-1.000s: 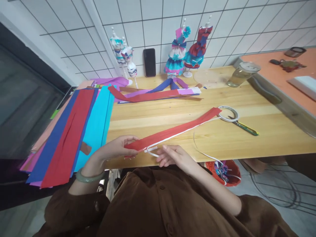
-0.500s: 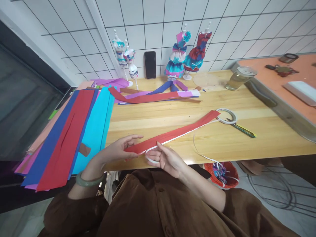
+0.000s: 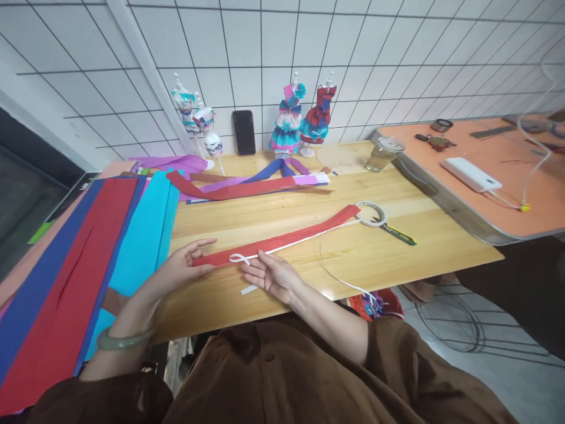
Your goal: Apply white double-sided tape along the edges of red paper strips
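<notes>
A long red crepe paper strip [image 3: 282, 234] lies slantwise across the wooden table, with narrow white tape along its near edge. At its left end is my left hand [image 3: 183, 262], a green bangle on the wrist, thumb and fingers around the paper's end. My right hand [image 3: 276, 274], palm up, pinches a thin white tape strip [image 3: 238, 258] under its thumb at the red paper's edge. That strip curls into a loop, and a white end sticks out below the fingers. The tape roll [image 3: 371, 213] lies at the red strip's far end, over a craft knife [image 3: 399, 234].
Wide crepe sheets [image 3: 145, 235] in cyan, red and blue cover the left. Cut paper strips [image 3: 251, 187] lie behind. Along the wall stand small dressed mannequins [image 3: 286, 123] and a phone [image 3: 244, 132]. A glass cup [image 3: 384, 154] stands near an orange table [image 3: 424, 165] holding a white power bank.
The view has swung right. The white strip at my right hand has gone from a wide curve to a small loop over the red paper. My left hand stays at the red strip's end.
</notes>
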### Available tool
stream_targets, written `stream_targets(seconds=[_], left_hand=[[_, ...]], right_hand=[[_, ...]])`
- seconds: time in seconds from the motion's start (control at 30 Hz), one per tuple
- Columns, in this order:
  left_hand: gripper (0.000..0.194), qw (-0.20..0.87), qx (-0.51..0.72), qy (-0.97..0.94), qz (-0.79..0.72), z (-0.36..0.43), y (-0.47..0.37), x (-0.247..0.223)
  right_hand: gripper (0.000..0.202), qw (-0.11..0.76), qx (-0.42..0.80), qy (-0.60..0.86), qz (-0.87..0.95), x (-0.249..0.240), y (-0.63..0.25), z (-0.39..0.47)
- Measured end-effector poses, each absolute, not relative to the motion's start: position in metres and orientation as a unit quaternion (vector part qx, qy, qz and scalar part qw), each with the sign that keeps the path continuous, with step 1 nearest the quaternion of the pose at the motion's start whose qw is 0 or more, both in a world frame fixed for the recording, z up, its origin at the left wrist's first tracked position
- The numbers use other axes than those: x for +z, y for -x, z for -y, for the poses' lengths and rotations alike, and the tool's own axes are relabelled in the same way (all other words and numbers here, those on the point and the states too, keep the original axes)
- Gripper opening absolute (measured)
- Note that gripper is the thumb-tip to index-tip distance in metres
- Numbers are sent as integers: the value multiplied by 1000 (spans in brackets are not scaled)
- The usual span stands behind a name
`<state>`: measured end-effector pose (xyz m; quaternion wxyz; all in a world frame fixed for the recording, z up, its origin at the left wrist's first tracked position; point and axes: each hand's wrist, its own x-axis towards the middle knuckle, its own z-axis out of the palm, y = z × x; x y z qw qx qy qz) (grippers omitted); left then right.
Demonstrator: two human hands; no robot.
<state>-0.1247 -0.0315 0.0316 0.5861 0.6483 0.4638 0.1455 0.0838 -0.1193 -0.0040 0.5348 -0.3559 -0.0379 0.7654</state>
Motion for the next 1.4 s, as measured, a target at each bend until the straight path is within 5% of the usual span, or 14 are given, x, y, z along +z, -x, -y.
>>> stream_targets(seconds=[0.43,1.0,1.1,1.2,1.3,1.4], left_hand=[[67,608,215,-597,-478,14,146,14],[59,542,194,-627,-525,10,158,9],[59,523,180,-639,-535,9,161,6],[59,472,144,-677,-547,0,165,5],[53,317,83,-750,-574,-14,157,15],[47,171,25,-793,-585,-23,119,35]], right_hand=[[14,534,778,330,20,-10,-76,101],[28,373,835,364,175,5,-95,114],[29,410,714,474,312,13,-114,126],[25,449,454,614,464,15,-149,140],[25,373,186,735,535,8,-187,155],[33,297,66,776,553,-5,-211,165]])
